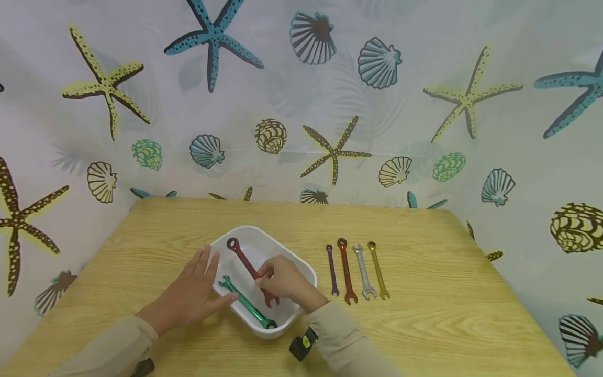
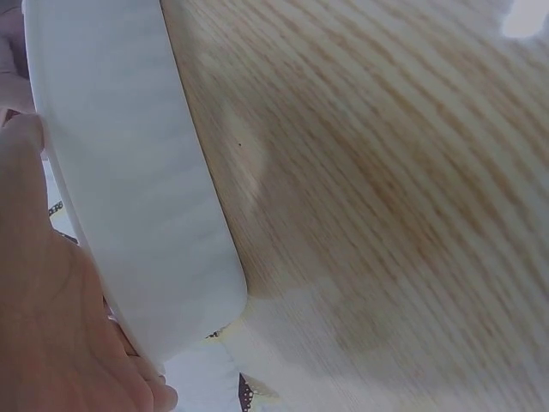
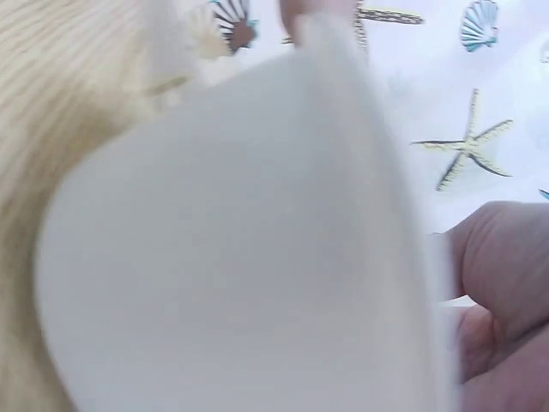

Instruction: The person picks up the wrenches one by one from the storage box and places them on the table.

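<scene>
A white plastic tub [image 1: 266, 245] stands on the table with two combination wrenches inside. My right hand [image 1: 285, 280] reaches over it and pinches the dark red wrench [image 1: 243, 261] near the middle of its shaft, thumb against fingers. Beside that, a green wrench [image 1: 247, 302] lies along the tub's near left side, its open end toward the back. My left hand [image 1: 188, 296] rests against the tub's left rim, fingers extended. In the right wrist view the tub's outer wall [image 3: 214, 240] hides the wrenches, and only part of the hand shows.
Right of the tub, several wrenches lie in a row: purple [image 1: 332, 269], orange-red [image 1: 346, 272], silver [image 1: 364, 272] and gold [image 1: 379, 269]. The wooden table [image 1: 447, 288] ends at the back against a curtain [image 1: 282, 173] printed with shells and starfish.
</scene>
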Available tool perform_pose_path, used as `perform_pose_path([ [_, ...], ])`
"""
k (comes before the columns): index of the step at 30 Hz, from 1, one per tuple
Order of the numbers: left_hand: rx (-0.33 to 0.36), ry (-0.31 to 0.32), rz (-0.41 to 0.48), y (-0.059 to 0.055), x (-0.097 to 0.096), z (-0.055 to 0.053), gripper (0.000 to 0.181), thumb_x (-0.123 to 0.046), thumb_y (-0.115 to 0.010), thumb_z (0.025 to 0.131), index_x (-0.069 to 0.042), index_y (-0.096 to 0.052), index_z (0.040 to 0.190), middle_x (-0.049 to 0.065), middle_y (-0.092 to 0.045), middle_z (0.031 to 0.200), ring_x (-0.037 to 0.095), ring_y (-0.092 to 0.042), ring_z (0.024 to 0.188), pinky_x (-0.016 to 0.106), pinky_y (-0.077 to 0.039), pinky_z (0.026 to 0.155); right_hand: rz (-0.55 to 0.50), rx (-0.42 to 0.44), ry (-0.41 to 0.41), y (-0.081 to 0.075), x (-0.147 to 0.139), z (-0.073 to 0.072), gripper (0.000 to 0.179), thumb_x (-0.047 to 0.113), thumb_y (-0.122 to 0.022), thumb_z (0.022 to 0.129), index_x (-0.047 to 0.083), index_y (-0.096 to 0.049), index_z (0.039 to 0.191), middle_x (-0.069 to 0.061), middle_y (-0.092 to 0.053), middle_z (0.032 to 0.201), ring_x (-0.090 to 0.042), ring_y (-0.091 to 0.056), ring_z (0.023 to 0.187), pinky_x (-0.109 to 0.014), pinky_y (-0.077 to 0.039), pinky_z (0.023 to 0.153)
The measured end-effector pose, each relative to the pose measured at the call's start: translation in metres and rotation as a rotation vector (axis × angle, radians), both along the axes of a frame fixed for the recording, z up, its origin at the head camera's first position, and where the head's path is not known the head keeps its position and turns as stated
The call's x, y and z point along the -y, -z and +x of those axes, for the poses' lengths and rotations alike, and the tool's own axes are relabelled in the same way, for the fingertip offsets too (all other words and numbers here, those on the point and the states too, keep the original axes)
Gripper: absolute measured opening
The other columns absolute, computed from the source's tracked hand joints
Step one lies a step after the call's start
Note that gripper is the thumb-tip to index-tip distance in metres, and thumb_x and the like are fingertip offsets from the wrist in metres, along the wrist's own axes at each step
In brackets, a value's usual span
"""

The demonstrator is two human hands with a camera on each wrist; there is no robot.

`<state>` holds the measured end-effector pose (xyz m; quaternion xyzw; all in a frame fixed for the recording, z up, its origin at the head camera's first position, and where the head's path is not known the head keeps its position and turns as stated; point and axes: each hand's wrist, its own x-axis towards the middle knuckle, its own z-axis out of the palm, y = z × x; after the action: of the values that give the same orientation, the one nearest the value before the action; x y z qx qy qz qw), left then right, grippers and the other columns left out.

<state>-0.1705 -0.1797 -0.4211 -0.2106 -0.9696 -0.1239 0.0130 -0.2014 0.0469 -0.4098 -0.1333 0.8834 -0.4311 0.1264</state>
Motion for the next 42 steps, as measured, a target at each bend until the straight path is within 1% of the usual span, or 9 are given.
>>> perform_pose_path([
  [4, 0.006, -0.002, -0.003, 0.002, 0.001, -0.001, 0.104, -0.074, -0.04, 0.087, 0.011, -0.026, 0.146, 0.032, -0.011, 0.154, 0.049, -0.009, 0.142, 0.061, -0.018, 0.112, -0.075, 0.02, 0.022, -0.014, -0.016, -0.003, 0.008, 0.007, -0.068, 0.087, 0.0, -0.068, 0.091, -0.004, -0.061, 0.075, -0.013, -0.058, 0.064, -0.024, -0.048, 0.053],
  [8, 0.01, 0.004, 0.002, 0.004, 0.001, -0.003, 0.104, -0.074, -0.039, 0.087, 0.01, -0.024, 0.147, 0.032, -0.009, 0.155, 0.049, -0.007, 0.142, 0.061, -0.017, 0.112, -0.13, 0.017, 0.063, -0.026, -0.042, -0.005, 0.011, 0.006, -0.065, 0.089, -0.002, -0.067, 0.096, -0.007, -0.062, 0.079, -0.014, -0.06, 0.067, -0.024, -0.052, 0.056],
  [13, -0.004, 0.015, 0.023, 0.004, 0.001, -0.001, 0.103, -0.072, -0.041, 0.088, 0.011, -0.025, 0.146, 0.034, -0.01, 0.154, 0.05, -0.007, 0.142, 0.062, -0.017, 0.111, -0.137, -0.03, 0.144, -0.032, -0.086, -0.006, 0.014, 0.006, -0.065, 0.09, -0.003, -0.066, 0.1, -0.009, -0.061, 0.086, -0.015, -0.059, 0.073, -0.028, -0.053, 0.063],
  [16, -0.004, 0.014, 0.028, 0.003, 0.001, 0.0, 0.103, -0.072, -0.041, 0.088, 0.012, -0.024, 0.146, 0.034, -0.009, 0.154, 0.05, -0.007, 0.142, 0.062, -0.017, 0.111, -0.139, -0.028, 0.204, -0.032, -0.116, -0.007, 0.016, 0.006, -0.064, 0.09, -0.005, -0.065, 0.102, -0.011, -0.06, 0.089, -0.017, -0.056, 0.076, -0.027, -0.051, 0.064],
  [21, 0.011, 0.003, 0.018, 0.001, 0.001, 0.001, 0.104, -0.073, -0.04, 0.088, 0.011, -0.022, 0.147, 0.032, -0.007, 0.154, 0.049, -0.006, 0.142, 0.062, -0.016, 0.112, -0.103, -0.005, 0.279, -0.027, -0.16, -0.007, 0.021, 0.007, -0.061, 0.093, -0.008, -0.061, 0.108, -0.014, -0.058, 0.093, -0.017, -0.055, 0.077, -0.027, -0.05, 0.066],
  [27, 0.006, 0.01, 0.021, 0.002, 0.001, 0.0, 0.104, -0.072, -0.041, 0.088, 0.012, -0.023, 0.146, 0.033, -0.009, 0.154, 0.05, -0.007, 0.142, 0.062, -0.017, 0.111, -0.099, 0.045, 0.327, -0.016, -0.204, -0.004, 0.026, 0.007, -0.057, 0.095, -0.013, -0.056, 0.112, -0.017, -0.061, 0.099, -0.016, -0.057, 0.081, -0.031, -0.053, 0.07],
  [32, 0.007, 0.009, 0.017, 0.002, 0.001, -0.001, 0.105, -0.073, -0.04, 0.087, 0.011, -0.022, 0.147, 0.032, -0.007, 0.155, 0.049, -0.006, 0.142, 0.062, -0.016, 0.112, -0.08, 0.06, 0.352, -0.005, -0.234, -0.003, 0.03, 0.006, -0.055, 0.096, -0.018, -0.053, 0.114, -0.024, -0.063, 0.099, -0.014, -0.059, 0.077, -0.029, -0.053, 0.067],
  [35, 0.007, 0.009, 0.012, 0.002, 0.001, -0.001, 0.105, -0.074, -0.04, 0.087, 0.011, -0.022, 0.147, 0.032, -0.006, 0.155, 0.048, -0.005, 0.143, 0.061, -0.015, 0.112, -0.055, 0.061, 0.37, 0.001, -0.248, -0.002, 0.031, 0.005, -0.055, 0.096, -0.02, -0.052, 0.113, -0.026, -0.063, 0.098, -0.013, -0.06, 0.074, -0.028, -0.053, 0.065],
  [42, 0.002, 0.008, 0.022, 0.001, 0.002, 0.0, 0.103, -0.072, -0.042, 0.088, 0.011, -0.024, 0.147, 0.033, -0.009, 0.154, 0.05, -0.007, 0.142, 0.062, -0.016, 0.112, 0.013, 0.093, 0.406, 0.012, -0.268, -0.001, 0.026, 0.003, -0.055, 0.094, -0.02, -0.055, 0.107, -0.014, -0.062, 0.084, -0.014, -0.056, 0.07, -0.027, -0.049, 0.06],
])
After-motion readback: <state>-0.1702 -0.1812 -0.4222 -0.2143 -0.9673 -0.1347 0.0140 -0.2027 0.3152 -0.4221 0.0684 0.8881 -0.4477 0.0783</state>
